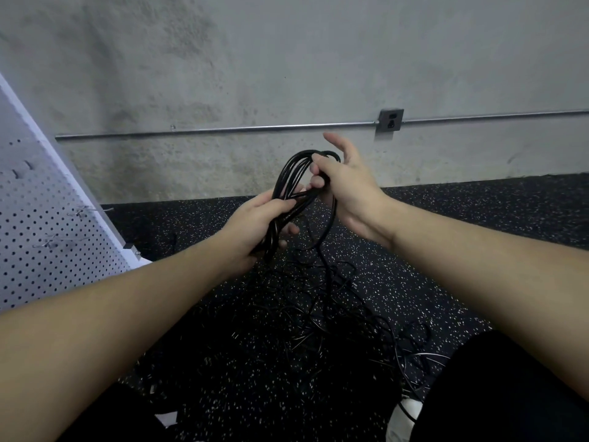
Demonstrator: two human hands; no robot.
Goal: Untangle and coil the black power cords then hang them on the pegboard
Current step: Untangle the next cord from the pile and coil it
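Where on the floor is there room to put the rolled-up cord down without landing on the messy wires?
Bare speckled floor shows along the concrete wall, right of the right hand, and between the pegboard foot and the left hand. It is crowded below the coiled cord, where the tangled cords spread toward the knees.

We list a grey concrete wall (223, 59) with a metal conduit (223, 130) running level along it, joined to a metal outlet box (390, 119). Below it we record black rubber flooring (478, 212) flecked with white. At the bottom edge we note a white object (402, 419), partly hidden, and a small white scrap (166, 419) on the floor.
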